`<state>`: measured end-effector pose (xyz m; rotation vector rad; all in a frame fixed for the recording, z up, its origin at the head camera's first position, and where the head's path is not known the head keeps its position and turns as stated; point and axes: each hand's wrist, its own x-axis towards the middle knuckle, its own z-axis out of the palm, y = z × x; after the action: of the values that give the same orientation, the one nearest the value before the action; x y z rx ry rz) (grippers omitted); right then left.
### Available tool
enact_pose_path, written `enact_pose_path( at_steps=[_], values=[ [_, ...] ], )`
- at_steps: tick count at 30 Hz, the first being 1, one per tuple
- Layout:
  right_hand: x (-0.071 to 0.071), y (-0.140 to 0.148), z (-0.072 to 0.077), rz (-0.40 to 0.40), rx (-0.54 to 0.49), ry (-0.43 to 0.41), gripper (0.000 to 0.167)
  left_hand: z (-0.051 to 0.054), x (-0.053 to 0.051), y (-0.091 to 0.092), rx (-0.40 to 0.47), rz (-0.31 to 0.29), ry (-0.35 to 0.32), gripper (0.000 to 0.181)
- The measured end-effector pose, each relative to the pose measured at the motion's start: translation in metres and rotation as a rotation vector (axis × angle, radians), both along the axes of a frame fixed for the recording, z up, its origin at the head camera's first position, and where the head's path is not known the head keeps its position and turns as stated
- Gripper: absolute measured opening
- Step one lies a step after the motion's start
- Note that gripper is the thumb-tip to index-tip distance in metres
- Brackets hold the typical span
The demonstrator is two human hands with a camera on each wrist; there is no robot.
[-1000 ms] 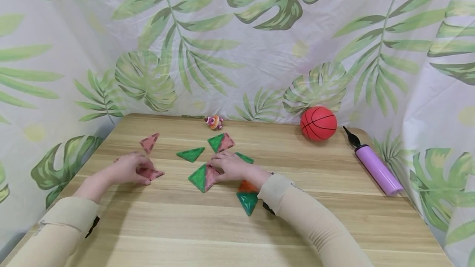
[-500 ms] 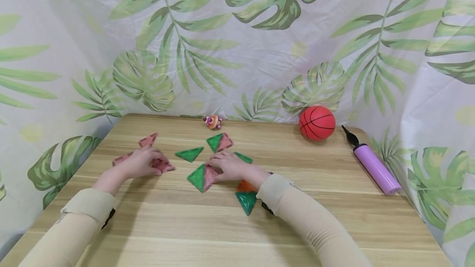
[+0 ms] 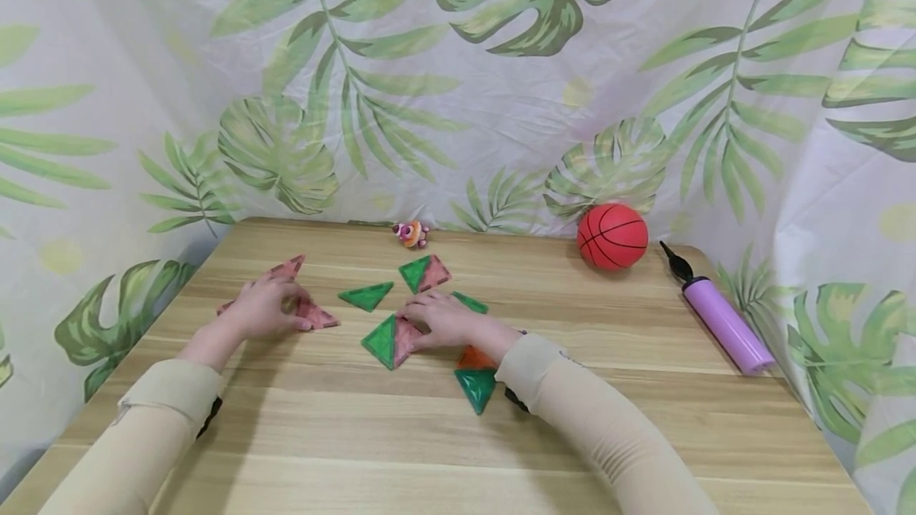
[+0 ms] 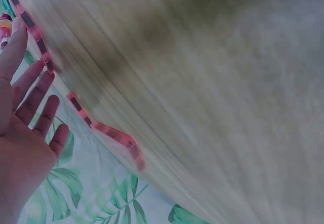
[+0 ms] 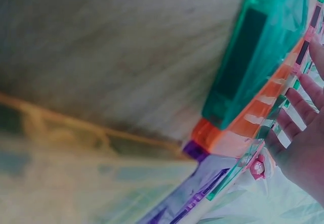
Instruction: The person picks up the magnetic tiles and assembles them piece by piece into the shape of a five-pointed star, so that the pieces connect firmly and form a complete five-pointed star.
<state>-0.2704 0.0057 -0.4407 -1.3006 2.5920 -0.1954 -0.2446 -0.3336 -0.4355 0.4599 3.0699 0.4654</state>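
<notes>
My left hand (image 3: 268,308) is over the left part of the table, its thumb beside a pink triangular magnetic tile (image 3: 318,316). In the left wrist view its fingers are loosely extended near the row of pink tiles (image 4: 81,107). Another pink triangle (image 3: 289,267) lies partly behind this hand, and a third shows at its left. My right hand (image 3: 444,320) rests its fingertips and thumb on a pink triangle (image 3: 405,338), which sits against a green triangle (image 3: 381,342). Straight fingers show on that hand in the right wrist view.
Behind the hands lie a green triangle (image 3: 367,296) and a green-and-pink pair (image 3: 425,272). Under the right forearm are an orange tile (image 3: 475,358) and a teal triangle (image 3: 476,389). A small toy figure (image 3: 411,234), red ball (image 3: 612,237) and purple hand pump (image 3: 724,324) stand farther off.
My left hand slid the pink triangle rightward, then drew back slightly left, uncovering more of it. The right hand has stayed in place on its pink tile.
</notes>
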Motion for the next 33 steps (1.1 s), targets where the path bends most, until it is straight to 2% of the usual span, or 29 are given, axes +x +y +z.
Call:
enact_pose_path(
  at_steps=[5, 9, 15, 17, 22, 26, 30, 33],
  values=[
    [-0.002, -0.003, 0.003, 0.020, 0.014, 0.006, 0.060, 0.000, -0.003, -0.003, 0.001, -0.035, 0.012, 0.048],
    [-0.004, -0.007, 0.007, 0.043, -0.013, 0.022, 0.054, -0.001, -0.003, -0.006, -0.020, -0.059, 0.032, 0.046],
    [-0.006, -0.020, 0.013, -0.028, -0.096, -0.032, 0.055, -0.004, -0.005, -0.006, -0.015, -0.085, 0.068, 0.045],
    [-0.007, -0.026, 0.014, -0.049, -0.105, -0.025, 0.058, -0.005, -0.005, -0.006, -0.008, -0.087, 0.071, 0.046],
    [-0.008, -0.043, 0.013, -0.079, -0.056, 0.043, 0.064, -0.005, -0.006, -0.006, -0.006, -0.083, 0.064, 0.048],
    [-0.006, -0.052, 0.011, -0.086, 0.010, 0.056, 0.063, -0.006, -0.006, -0.007, -0.010, -0.082, 0.058, 0.047],
    [-0.004, -0.056, 0.011, -0.086, 0.062, 0.035, 0.059, -0.007, -0.006, -0.008, -0.018, -0.095, 0.072, 0.046],
    [-0.007, -0.055, 0.012, -0.072, 0.053, 0.007, 0.055, -0.008, -0.006, -0.010, -0.026, -0.099, 0.082, 0.043]
  ],
)
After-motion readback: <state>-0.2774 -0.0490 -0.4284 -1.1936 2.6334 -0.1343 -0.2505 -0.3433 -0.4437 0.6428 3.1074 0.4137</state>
